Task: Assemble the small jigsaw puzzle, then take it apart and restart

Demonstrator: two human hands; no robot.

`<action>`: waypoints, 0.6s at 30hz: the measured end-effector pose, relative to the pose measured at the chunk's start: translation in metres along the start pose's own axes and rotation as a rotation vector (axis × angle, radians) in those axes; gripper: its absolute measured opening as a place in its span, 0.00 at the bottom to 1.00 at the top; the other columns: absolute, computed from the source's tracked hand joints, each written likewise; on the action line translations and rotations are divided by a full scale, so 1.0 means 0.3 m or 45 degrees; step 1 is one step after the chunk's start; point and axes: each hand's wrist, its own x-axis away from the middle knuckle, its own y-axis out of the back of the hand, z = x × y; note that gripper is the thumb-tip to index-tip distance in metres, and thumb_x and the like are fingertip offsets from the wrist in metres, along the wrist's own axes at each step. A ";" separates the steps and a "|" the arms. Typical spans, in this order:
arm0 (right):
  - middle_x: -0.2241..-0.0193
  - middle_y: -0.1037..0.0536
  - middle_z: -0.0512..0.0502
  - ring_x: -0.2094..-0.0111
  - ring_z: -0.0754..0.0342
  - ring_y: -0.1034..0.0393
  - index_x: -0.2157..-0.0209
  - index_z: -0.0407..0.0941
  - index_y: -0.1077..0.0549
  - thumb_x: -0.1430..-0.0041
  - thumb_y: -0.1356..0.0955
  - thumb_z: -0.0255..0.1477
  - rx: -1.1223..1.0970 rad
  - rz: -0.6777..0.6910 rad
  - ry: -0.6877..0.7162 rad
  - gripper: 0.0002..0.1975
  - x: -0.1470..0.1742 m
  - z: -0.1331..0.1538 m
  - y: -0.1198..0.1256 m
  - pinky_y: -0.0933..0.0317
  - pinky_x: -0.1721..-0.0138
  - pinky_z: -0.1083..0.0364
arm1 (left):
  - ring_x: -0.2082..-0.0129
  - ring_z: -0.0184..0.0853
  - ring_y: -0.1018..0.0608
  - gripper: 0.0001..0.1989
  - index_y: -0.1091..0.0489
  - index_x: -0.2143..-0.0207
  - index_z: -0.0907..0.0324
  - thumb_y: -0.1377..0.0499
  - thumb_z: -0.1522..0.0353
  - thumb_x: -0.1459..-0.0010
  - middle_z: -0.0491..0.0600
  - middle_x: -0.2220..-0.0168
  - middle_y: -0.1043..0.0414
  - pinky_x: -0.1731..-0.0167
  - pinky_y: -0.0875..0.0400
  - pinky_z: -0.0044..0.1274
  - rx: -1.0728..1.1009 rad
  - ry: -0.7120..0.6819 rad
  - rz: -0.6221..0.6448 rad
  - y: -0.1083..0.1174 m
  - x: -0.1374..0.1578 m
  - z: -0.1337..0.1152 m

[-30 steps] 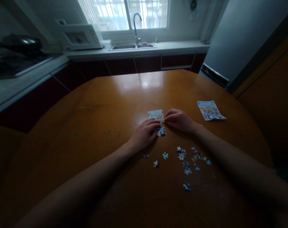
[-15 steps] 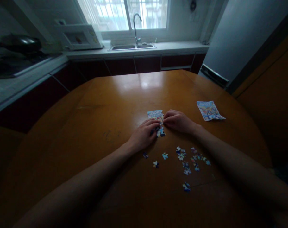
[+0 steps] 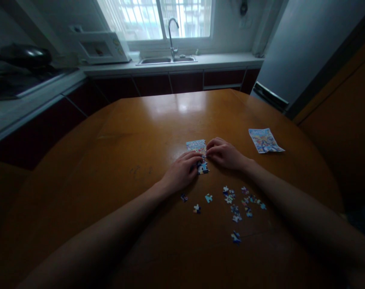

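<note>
A partly joined jigsaw puzzle [image 3: 196, 145] lies flat on the wooden table, its right edge ragged with tabs and gaps. My left hand [image 3: 182, 170] rests across its left and middle part, fingers stretched out together and covering some of the picture. At the right edge, my right hand [image 3: 224, 153] has its fingertips pinched on a puzzle piece, which they almost wholly cover. Nearer to me lie loose puzzle pieces: a light blue one [image 3: 208, 198], a dark and white one [image 3: 197, 208], a dark one [image 3: 184, 197] and a scattered group [image 3: 236, 208].
A creased picture sheet [image 3: 265, 140] lies to the right on the wooden table [image 3: 134, 132]. One more piece [image 3: 236, 237] is close to me. Beyond the table are a counter with a sink [image 3: 155, 60], a microwave [image 3: 100, 47], a pan [image 3: 27, 55] and a fridge [image 3: 309, 48].
Both hands stay at the puzzle, almost unmoved. The whole view has shifted very slightly; the loose pieces lie as before.
</note>
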 end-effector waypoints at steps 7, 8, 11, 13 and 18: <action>0.61 0.23 0.42 0.56 0.48 0.29 0.65 0.47 0.19 0.38 0.33 0.22 0.013 -0.179 -0.083 0.09 0.005 -0.037 -0.014 0.34 0.53 0.47 | 0.41 0.41 0.27 0.19 0.27 0.48 0.56 0.44 0.77 0.39 0.52 0.43 0.26 0.38 0.31 0.40 -0.009 0.014 0.010 0.002 0.000 -0.005; 0.61 0.23 0.42 0.57 0.48 0.29 0.65 0.47 0.19 0.38 0.33 0.22 0.010 -0.176 -0.084 0.09 0.006 -0.038 -0.016 0.34 0.54 0.47 | 0.41 0.41 0.27 0.19 0.27 0.48 0.56 0.44 0.77 0.39 0.52 0.43 0.26 0.38 0.31 0.40 -0.007 0.014 0.007 0.003 0.000 -0.006; 0.60 0.24 0.42 0.57 0.48 0.29 0.66 0.47 0.19 0.38 0.32 0.23 -0.003 -0.163 -0.072 0.09 0.008 -0.035 -0.020 0.33 0.54 0.47 | 0.41 0.41 0.26 0.19 0.27 0.49 0.55 0.44 0.77 0.40 0.51 0.43 0.26 0.39 0.30 0.40 -0.002 0.008 -0.001 0.003 -0.002 -0.007; 0.60 0.24 0.42 0.56 0.48 0.29 0.66 0.47 0.19 0.38 0.32 0.23 0.002 -0.139 -0.056 0.09 0.008 -0.030 -0.023 0.34 0.53 0.47 | 0.41 0.41 0.26 0.19 0.27 0.49 0.56 0.44 0.78 0.40 0.51 0.43 0.26 0.38 0.31 0.40 -0.002 0.008 0.001 0.003 -0.003 -0.006; 0.60 0.23 0.43 0.54 0.47 0.31 0.68 0.47 0.19 0.40 0.33 0.19 0.031 -0.080 -0.021 0.12 0.006 -0.026 -0.029 0.35 0.51 0.46 | 0.41 0.40 0.26 0.19 0.27 0.48 0.55 0.44 0.77 0.39 0.50 0.43 0.26 0.38 0.31 0.40 0.005 0.006 -0.002 0.000 0.000 -0.005</action>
